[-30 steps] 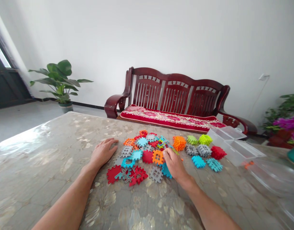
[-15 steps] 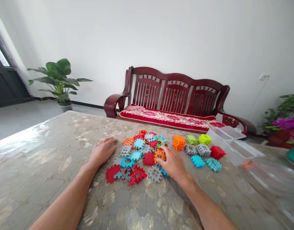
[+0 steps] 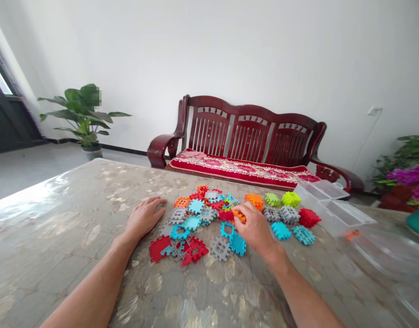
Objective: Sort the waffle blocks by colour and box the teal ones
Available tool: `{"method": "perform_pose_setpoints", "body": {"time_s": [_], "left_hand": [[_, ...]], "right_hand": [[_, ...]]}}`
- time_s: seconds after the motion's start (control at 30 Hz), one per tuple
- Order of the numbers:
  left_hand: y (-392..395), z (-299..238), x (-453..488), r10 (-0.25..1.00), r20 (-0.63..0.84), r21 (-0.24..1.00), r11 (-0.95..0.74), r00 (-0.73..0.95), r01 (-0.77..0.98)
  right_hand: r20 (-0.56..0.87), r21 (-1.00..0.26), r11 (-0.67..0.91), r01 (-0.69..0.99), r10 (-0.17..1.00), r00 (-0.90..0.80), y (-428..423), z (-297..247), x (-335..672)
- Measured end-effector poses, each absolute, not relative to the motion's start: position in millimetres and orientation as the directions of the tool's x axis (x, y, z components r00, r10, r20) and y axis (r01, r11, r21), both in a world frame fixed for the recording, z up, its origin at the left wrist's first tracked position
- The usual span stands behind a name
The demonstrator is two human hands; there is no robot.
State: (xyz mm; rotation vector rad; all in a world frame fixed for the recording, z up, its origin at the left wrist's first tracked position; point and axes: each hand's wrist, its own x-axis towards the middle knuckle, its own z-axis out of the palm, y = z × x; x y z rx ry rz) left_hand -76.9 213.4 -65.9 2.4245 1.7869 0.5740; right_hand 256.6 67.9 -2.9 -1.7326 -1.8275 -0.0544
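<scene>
My right hand (image 3: 255, 228) is closed on an orange interlocking tile (image 3: 240, 216), a flat square with notched edges, at the right side of a loose pile. A red tile (image 3: 226, 216) shows just left of its fingers; I cannot tell whether it is held too. Below lie a blue window-frame tile (image 3: 227, 229), a solid blue tile (image 3: 237, 244) and a grey tile (image 3: 221, 248). My left hand (image 3: 146, 216) rests open and palm down on the table, left of the pile, near a grey tile (image 3: 178, 215) and a blue frame tile (image 3: 180, 231).
Right of the pile stand stacks sorted by colour: orange (image 3: 254, 200), lime (image 3: 291, 199), grey (image 3: 288, 214), red (image 3: 309, 217) and blue (image 3: 281, 231). A clear plastic box (image 3: 332, 214) sits beyond them on the patterned tablecloth (image 3: 76, 237). Behind the table is a wooden bench (image 3: 240, 123).
My right hand has closed round the orange tile and moved slightly right and up with it. The red tile has left its earlier spot, uncovering blue tiles. My left hand stays put.
</scene>
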Motion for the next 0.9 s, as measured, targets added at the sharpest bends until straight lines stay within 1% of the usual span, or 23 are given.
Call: {"method": "perform_pose_setpoints", "body": {"time_s": [0.1,0.17,0.27,0.33,0.5,0.57,0.63,0.73,0.9], "left_hand": [[212.3,-63.9,-76.1,0.937,0.246,0.278,-0.312,0.247,0.909],[211.8,-62.7,-75.6,0.94,0.241,0.28,-0.307,0.243,0.91],[211.7,-61.9,-75.2,0.94,0.241,0.288,-0.306,0.241,0.907],[211.9,-62.2,-75.1,0.938,0.253,0.293,-0.309,0.239,0.905],[211.9,-63.5,-75.3,0.936,0.264,0.289,-0.308,0.234,0.906],[212.1,-64.0,-75.7,0.937,0.256,0.286,-0.309,0.239,0.907],[212.7,-64.7,-76.2,0.936,0.251,0.283,-0.315,0.247,0.906],[214.0,-65.9,-77.0,0.936,0.255,0.283,-0.312,0.243,0.907],[213.8,-65.2,-76.5,0.935,0.256,0.288,-0.314,0.244,0.905]], "right_hand": [[0.323,-0.296,0.13,0.946,0.946,-0.029,64.5,7.2,257.8],[0.264,-0.287,0.141,0.947,0.962,-0.064,62.4,12.0,256.4],[0.216,-0.295,0.165,0.941,0.971,-0.103,61.2,16.3,254.6],[0.176,-0.319,0.191,0.928,0.974,-0.14,62.0,16.9,255.3],[0.077,-0.463,0.229,0.856,0.973,-0.219,66.6,11.1,261.2],[0.076,-0.48,0.249,0.841,0.967,-0.243,66.6,9.8,260.7],[0.098,-0.449,0.261,0.855,0.965,-0.244,65.0,10.5,257.3],[0.16,-0.379,0.233,0.895,0.97,-0.185,62.6,12.4,250.7],[0.244,-0.354,0.137,0.925,0.968,-0.05,65.8,4.1,250.3]]}}
